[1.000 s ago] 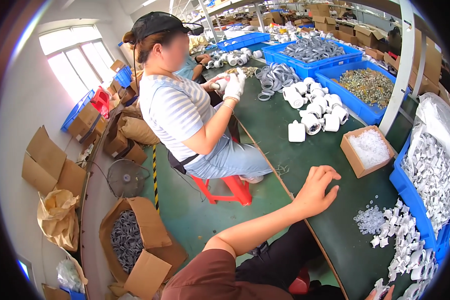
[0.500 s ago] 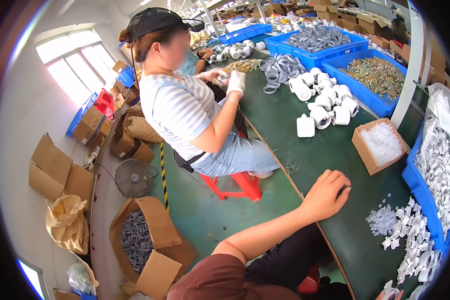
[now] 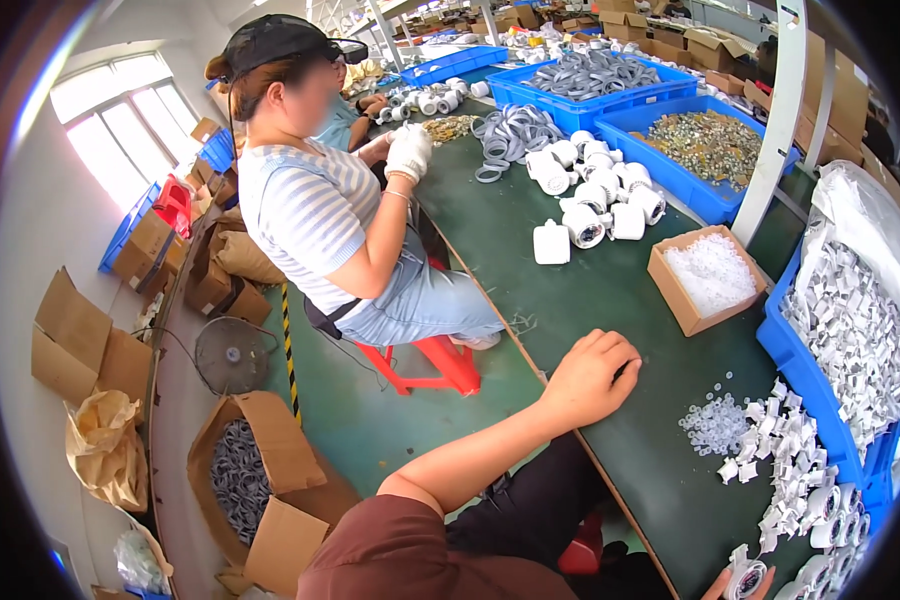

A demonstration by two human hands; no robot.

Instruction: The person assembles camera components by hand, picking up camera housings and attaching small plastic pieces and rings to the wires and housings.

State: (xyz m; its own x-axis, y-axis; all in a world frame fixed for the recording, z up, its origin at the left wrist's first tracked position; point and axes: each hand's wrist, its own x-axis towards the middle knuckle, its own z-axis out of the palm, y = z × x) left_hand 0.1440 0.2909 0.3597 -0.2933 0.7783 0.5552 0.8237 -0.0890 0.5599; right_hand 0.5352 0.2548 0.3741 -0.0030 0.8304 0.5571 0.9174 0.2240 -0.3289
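My left hand (image 3: pixel 592 378) rests on the green table (image 3: pixel 500 240) near its edge. Its fingers are loosely curled, and nothing shows between thumb and fingers. At the lower edge of the view, my right hand (image 3: pixel 767 581) holds a white round housing (image 3: pixel 744 576) with a dark ring inside and a small bracket on top. More such housings (image 3: pixel 822 503) stand beside it. Small white plastic clips (image 3: pixel 790 460) lie in a heap beyond, next to a little pile of clear rings (image 3: pixel 715 424).
A cardboard box of clear small parts (image 3: pixel 705 325) and a blue bin of white clips (image 3: pixel 805 350) flank the work spot. White camera-like housings (image 3: pixel 551 243), grey rings (image 3: pixel 515 135) and blue trays (image 3: pixel 720 207) lie farther off. A gloved co-worker (image 3: pixel 320 200) sits at left.
The view has turned, shifting the scene leftward. My right hand and the white housing have come further into view. My left hand stays curled on the table.
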